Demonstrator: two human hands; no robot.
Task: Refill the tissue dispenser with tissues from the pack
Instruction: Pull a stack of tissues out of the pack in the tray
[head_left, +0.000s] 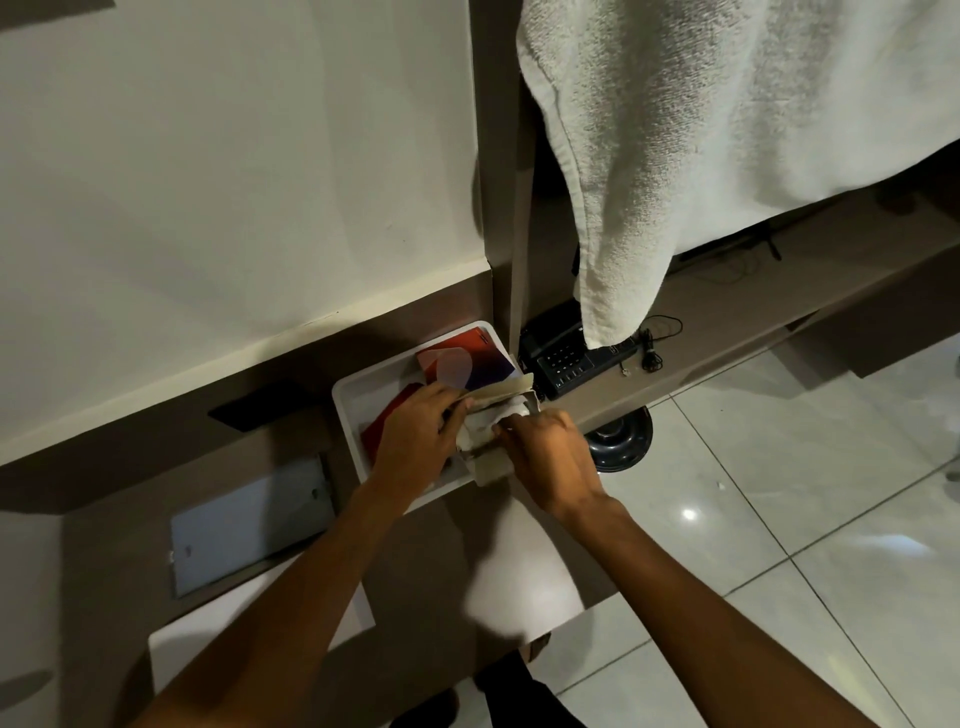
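Grey flat panel (249, 525) lies on the brown counter (130, 530) at far left, well apart from the action. White tray (347, 410) sits on the counter against the wall, with red and purple booklets (467, 358) lying in it.

Left hand (415, 436) reaches over the tray, palm down, fingers curled and closed on the near-left side of the tissue dispenser (511, 387), thumb side pressing into the white tissues (488, 415). The dispenser's beige flap is tilted up above the fingers. Exact finger spread is hidden by the back of the hand.

Tissues are crumpled and bunched between both hands, at the tray's right edge, partly inside the dispenser opening. The tissue pack cannot be told apart from the dispenser here.

Right hand (545, 457) comes in from the right, fingers pinched together on the tissues, knuckles up. Both hands are close, almost touching, with the tissue wad between them.

Black phone (566, 358) stands just right of the tray on the shelf. White towel (701, 156) hangs above it, its lower tip covering part of the phone. Dark round object (621, 439) sits under the shelf edge by the right hand, over the tiled floor (805, 519).
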